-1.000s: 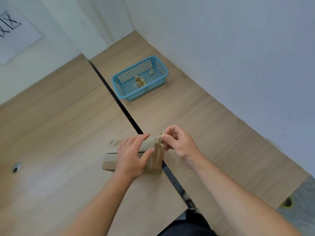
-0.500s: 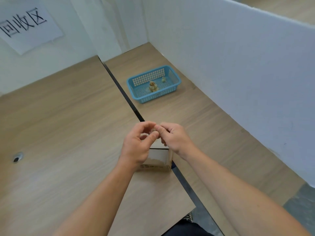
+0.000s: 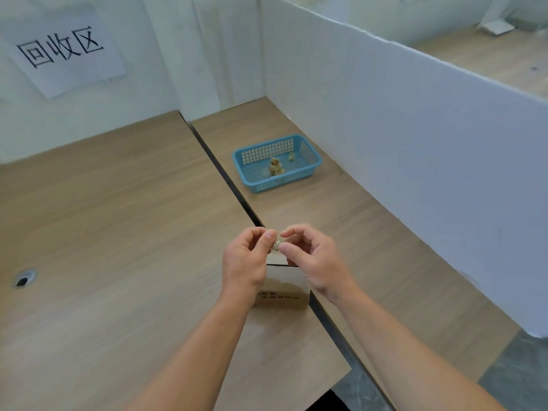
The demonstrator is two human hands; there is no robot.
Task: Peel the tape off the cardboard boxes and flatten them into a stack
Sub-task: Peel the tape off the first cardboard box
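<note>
tape wad [image 3: 276, 244] (barely discernible) is pinched between left hand [image 3: 244, 262] and right hand [image 3: 315, 262] above a half-hidden cardboard box [image 3: 284, 281]. a wooden table [image 3: 118, 232] is seen beneath it.

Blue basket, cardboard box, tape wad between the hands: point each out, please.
Blue basket [image 3: 281, 181]: head view, on its front mesh wall.
Cardboard box [image 3: 284, 301]: head view, on its near side face.
Tape wad [image 3: 277, 244]: head view, on the middle of the crumpled lump.

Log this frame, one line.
left hand: pinches tape wad | right hand: pinches same | cardboard box: standing, unflattened | blue basket: holds wads
</note>
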